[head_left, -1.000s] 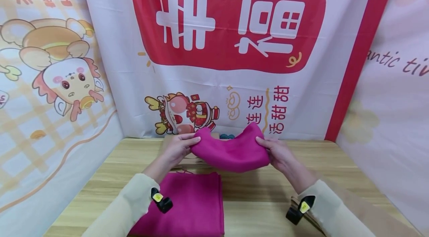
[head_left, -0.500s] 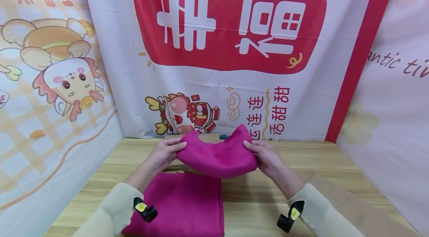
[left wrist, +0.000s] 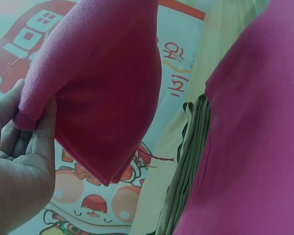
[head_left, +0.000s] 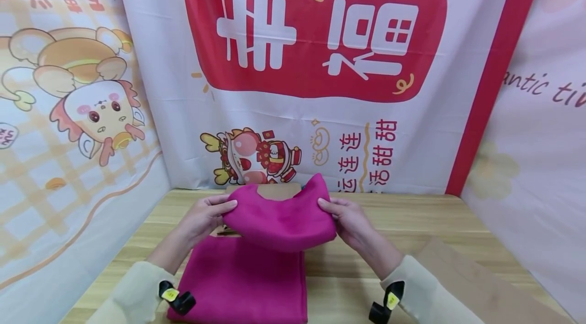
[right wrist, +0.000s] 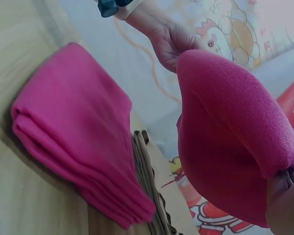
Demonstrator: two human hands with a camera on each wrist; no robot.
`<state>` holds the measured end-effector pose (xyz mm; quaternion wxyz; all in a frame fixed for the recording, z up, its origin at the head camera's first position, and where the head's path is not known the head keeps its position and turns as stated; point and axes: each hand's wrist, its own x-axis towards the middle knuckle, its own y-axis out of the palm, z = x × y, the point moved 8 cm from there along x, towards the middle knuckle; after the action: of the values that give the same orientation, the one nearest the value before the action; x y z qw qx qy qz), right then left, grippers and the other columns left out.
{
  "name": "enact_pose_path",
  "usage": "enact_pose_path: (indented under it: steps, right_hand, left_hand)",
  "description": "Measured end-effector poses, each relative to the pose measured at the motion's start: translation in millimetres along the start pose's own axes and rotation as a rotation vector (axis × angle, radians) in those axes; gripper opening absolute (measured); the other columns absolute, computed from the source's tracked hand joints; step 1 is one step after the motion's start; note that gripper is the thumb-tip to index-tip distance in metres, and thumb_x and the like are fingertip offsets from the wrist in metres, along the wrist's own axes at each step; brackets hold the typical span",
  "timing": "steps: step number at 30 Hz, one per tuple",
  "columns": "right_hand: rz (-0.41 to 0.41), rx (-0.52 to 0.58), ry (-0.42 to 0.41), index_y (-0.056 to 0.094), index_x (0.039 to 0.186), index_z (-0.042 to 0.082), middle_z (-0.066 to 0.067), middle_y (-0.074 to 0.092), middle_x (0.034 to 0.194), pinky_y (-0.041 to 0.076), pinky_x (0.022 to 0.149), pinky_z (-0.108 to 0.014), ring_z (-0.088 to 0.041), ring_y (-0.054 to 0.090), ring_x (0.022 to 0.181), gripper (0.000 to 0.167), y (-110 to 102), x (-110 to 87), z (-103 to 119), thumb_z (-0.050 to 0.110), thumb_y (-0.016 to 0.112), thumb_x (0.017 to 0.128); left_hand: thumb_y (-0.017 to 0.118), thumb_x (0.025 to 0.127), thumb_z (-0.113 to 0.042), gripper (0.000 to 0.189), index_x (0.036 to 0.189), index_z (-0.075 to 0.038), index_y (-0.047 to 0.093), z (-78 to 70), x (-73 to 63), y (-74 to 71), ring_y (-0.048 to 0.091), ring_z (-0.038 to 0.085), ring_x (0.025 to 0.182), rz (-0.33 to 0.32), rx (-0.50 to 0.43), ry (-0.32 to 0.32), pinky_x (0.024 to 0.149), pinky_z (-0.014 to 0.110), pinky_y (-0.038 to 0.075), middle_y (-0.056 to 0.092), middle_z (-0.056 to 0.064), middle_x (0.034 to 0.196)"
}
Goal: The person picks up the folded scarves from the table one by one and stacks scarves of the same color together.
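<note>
Both hands hold up a magenta knit cloth [head_left: 281, 227] that is folded over and sags in the middle. At its left end the left hand [head_left: 201, 219] pinches the fabric between thumb and fingers. The right hand [head_left: 352, 219] grips the opposite end in the same way. Below, a larger folded magenta cloth [head_left: 252, 283] lies in neat layers on the table, partly overlapped by the held one in the head view. A thin reddish thread [left wrist: 157, 156] shows beside the raised cloth in the left wrist view.
Behind the folded cloth is a stack of layered brown-green folded edges [right wrist: 146, 161], with a tan piece [head_left: 279, 192] farther back. A flat brown sheet [head_left: 485, 283] lies at the right on the wooden table [head_left: 389, 212]. Printed curtains [head_left: 311, 34] enclose the back and sides.
Both hands have carried the held cloth left and slightly down, over the back of the folded cloth. More of the brown sheet at the right now shows beside the right sleeve.
</note>
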<state>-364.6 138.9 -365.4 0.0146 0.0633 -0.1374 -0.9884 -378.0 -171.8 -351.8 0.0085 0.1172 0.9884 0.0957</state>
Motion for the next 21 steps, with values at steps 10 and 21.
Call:
enact_pose_path:
  steps: [10,21]
  right_hand:
    - [0.111,0.022,0.015,0.075,0.095,0.006,-0.008,0.072,0.086,0.056,0.064,-0.025,-0.014,0.069,0.072,0.011,23.3,-7.8,-9.0,0.015,0.073,0.089]
    - [0.187,0.019,0.029,0.074,0.103,0.001,-0.008,0.072,0.088,0.057,0.068,-0.026,-0.014,0.069,0.074,0.017,44.0,-15.1,-28.2,0.012,0.071,0.090]
  left_hand:
    - [0.064,0.094,-0.009,0.018,0.095,-0.021,0.077,-4.6,-18.1,-17.1,0.067,0.012,0.083,0.026,0.066,0.026,0.074,0.025,0.056,0.070,0.001,0.098]
    - [0.062,0.095,-0.005,0.021,0.096,-0.020,0.077,0.3,-42.4,-38.8,0.066,0.010,0.085,0.027,0.112,0.044,0.075,0.025,0.055,0.071,0.001,0.097]
